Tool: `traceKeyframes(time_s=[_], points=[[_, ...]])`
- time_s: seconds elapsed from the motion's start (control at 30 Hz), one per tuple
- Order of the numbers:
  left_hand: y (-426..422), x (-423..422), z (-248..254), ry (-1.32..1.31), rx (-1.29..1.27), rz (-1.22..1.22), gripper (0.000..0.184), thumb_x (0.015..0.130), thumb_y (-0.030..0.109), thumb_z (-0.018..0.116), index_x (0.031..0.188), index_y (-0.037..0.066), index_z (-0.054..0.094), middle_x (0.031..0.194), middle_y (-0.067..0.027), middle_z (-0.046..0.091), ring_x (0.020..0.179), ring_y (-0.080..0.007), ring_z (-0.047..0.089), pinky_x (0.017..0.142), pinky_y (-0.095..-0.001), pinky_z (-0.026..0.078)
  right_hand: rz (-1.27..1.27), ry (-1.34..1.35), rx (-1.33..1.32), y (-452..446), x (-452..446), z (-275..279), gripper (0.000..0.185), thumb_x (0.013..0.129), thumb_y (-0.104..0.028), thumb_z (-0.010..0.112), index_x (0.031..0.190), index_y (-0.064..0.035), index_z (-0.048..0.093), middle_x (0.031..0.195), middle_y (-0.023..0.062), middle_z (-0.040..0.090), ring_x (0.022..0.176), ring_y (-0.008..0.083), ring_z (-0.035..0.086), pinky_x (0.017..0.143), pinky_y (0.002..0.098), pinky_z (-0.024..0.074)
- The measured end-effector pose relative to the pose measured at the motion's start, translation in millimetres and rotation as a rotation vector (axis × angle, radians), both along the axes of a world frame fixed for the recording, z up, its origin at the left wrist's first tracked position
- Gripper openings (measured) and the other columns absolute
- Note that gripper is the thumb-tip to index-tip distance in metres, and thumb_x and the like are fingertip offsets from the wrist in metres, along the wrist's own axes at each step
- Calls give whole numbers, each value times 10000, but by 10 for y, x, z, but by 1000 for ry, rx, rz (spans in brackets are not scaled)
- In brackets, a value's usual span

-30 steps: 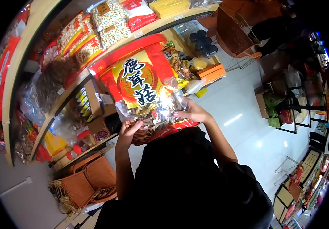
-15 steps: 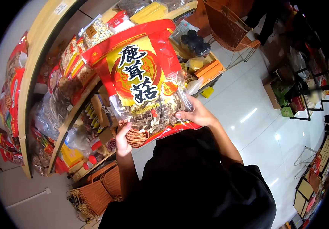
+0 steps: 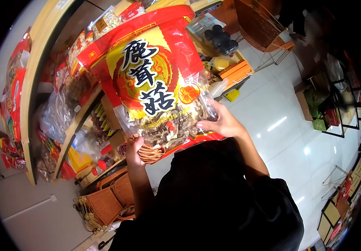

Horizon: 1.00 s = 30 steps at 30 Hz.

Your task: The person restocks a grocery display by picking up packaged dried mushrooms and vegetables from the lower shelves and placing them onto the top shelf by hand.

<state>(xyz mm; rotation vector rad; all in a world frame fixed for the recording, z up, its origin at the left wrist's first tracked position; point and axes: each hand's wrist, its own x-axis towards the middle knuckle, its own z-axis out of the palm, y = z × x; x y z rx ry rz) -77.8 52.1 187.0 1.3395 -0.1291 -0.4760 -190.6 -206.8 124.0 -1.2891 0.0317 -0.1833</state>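
Note:
A large red and yellow bag of dried mushrooms (image 3: 151,79) fills the upper middle of the head view, its printed front with black characters facing me. Dark dried pieces show through the clear lower part, and a basket of brown strips is pictured at its bottom left corner. My left hand (image 3: 135,151) grips that lower left corner, thumb on the front. At the lower right edge, my right hand (image 3: 226,122) holds the bag with its thumb across the front. The other fingers of both hands are mostly hidden behind the bag.
Curved wooden shelves (image 3: 42,71) on the left carry several packaged goods. Beyond the bag stands a display with dark-lidded jars (image 3: 221,41) and an orange box (image 3: 235,73). Wicker chairs (image 3: 258,25) stand at the back and lower left. A black rack (image 3: 335,104) is at right.
The bag has come slightly closer and its top has shifted up and left. Both hands keep their hold. The surroundings have shifted a little in view.

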Motion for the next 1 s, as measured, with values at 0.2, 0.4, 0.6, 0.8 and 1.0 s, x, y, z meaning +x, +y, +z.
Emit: traceKeyframes(time_s=[0.2,0.4,0.6,0.8,1.0], points=[[-26,-78,-38,5,-23,49,519,783,105,563,1275,-3,437,1061,-92,583,962,-215,606,833,-361,510,5,-9,-74,-37,5,28,651,816,-80,747,1358,35,405,1222,68,557,1106,132,500,991,297,392],[33,-41,-55,280,1,23,608,807,95,552,1377,-8,364,1281,-153,526,1158,-265,543,987,-396,429,3,56,-3,3,-11,49,656,814,-86,747,1355,54,402,1227,76,544,1109,135,483,984,294,387],[-18,-36,-106,299,-112,-67,542,819,87,564,1334,3,417,1230,-137,565,1109,-243,580,949,-368,461,49,125,95,-50,-20,114,661,814,-35,732,1363,69,380,1217,80,563,1100,129,499,986,290,397],[-48,-55,-124,304,-20,-42,490,848,70,576,1317,28,443,1236,-109,552,1133,-224,562,955,-363,452,96,137,76,-166,9,137,679,823,-27,719,1386,74,352,1257,85,540,1121,129,479,988,277,383],[-116,-118,-33,240,-16,20,534,809,89,599,1307,9,423,1221,-124,549,1116,-235,564,955,-369,453,100,71,15,-245,66,207,632,820,-57,729,1342,72,396,1195,75,559,1072,123,501,954,273,405]])
